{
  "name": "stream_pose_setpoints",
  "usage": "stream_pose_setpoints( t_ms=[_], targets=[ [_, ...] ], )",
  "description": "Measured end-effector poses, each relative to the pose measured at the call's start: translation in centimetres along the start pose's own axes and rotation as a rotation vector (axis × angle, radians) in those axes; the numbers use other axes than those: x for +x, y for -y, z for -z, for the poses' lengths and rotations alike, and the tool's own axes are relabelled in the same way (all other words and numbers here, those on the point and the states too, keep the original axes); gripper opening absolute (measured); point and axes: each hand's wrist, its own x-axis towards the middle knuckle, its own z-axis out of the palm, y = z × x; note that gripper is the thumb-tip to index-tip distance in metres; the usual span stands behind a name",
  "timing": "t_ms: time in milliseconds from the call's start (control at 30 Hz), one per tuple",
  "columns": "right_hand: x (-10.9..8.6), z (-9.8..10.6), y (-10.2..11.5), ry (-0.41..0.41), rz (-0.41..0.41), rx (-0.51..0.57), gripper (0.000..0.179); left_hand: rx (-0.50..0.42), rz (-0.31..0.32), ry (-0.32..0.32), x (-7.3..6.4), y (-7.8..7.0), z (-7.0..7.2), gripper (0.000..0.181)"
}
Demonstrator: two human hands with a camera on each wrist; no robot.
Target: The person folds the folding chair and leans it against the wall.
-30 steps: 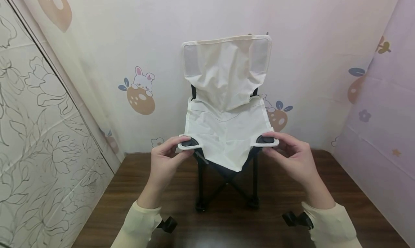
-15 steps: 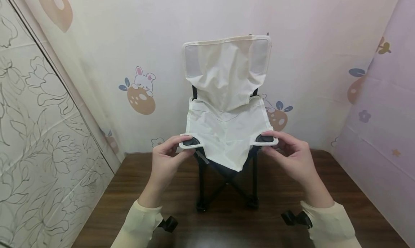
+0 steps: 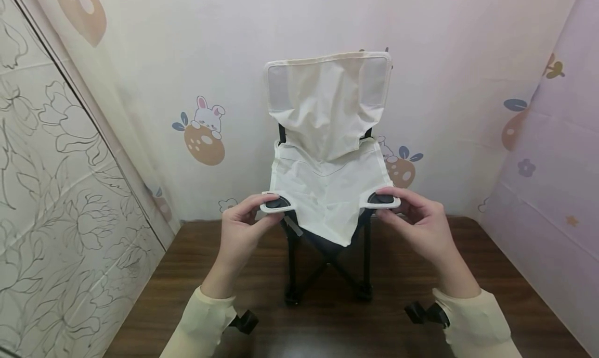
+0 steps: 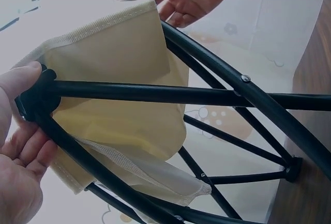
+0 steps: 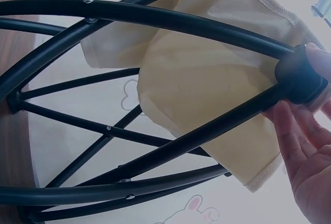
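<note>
A small folding camp chair (image 3: 323, 176) with cream fabric and a dark tube frame (image 4: 150, 92) stands unfolded in the middle of the head view, its seat front sagging to a point. My left hand (image 3: 240, 225) pinches the chair's left front corner, thumb below and fingers on top, beside a black corner piece. At the right front corner my right hand (image 3: 423, 222) grips in the same way. In the right wrist view, thumb and fingers close around the black plastic joint (image 5: 300, 74) where tubes meet. The left wrist view shows the opposite black joint (image 4: 39, 93) between thumb and fingers.
The chair's feet stand on a dark wooden tabletop (image 3: 323, 327). Behind it hangs a pale backdrop (image 3: 140, 77) with rabbit and carrot prints, close to the chair back. A floral-patterned panel (image 3: 51, 191) borders the left, and a pale sheet (image 3: 552, 165) borders the right.
Both hands have kept their grip on the front corners. The left hand and its corner have shifted slightly right and up, the right hand slightly left.
</note>
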Motion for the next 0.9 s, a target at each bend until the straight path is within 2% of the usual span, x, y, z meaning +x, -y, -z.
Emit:
stream_pose_setpoints(
  t_ms=[367, 900],
  targets=[
    [0.22, -0.16, 0.11, 0.009, 0.006, 0.041, 0.045, 0.011, 0.011, 0.000, 0.15, -0.12, -0.19, 0.034],
    [0.45, -0.27, 0.19, 0.012, 0.002, 0.041, 0.044, 0.022, -0.013, -0.010, 0.38, -0.23, -0.60, 0.036]
  ],
)
